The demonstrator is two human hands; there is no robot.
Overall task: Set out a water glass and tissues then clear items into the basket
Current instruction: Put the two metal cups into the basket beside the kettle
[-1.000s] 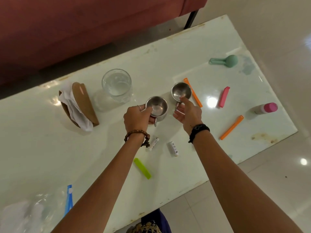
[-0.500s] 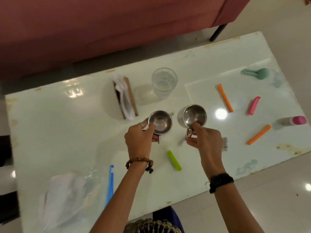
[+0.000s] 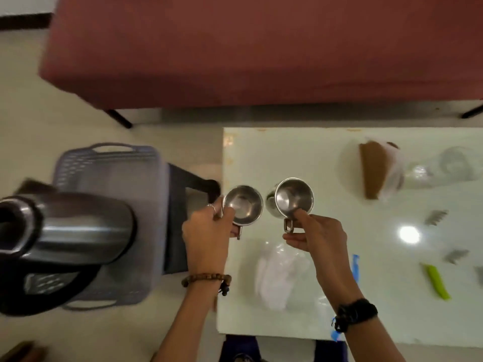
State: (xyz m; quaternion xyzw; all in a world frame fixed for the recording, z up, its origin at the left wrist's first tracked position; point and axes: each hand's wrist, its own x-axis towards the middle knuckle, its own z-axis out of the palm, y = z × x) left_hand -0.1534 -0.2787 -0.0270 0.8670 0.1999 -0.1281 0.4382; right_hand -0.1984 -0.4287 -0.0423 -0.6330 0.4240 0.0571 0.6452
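Gripping one small shiny steel cup each, both hands sit mid-frame at the left end of the white glossy table. Left hand pinches the left steel cup by rim & handle, fingers curled round it, right at the table's left edge. Right hand holds the right steel cup w/ thumb on the rim and fingers curled at the small loop handle; cup is tilted, mouth toward the camera. The 2 cups are just beside each other, nearly touching.

Grey-lilac slatted plastic basket is left of the table, centre-left of frame, on a dark stand. Brushed-steel electric kettle fills far left, partly covering the basket.

Upper right of frame: brown wooden tissue holder w/ white tissues, and just right of it the clear water glass, blurred. Clear plastic bag w/ white contents lies on the table below the hands. Lime-green clip at lower right. Dark-red sofa across the top.
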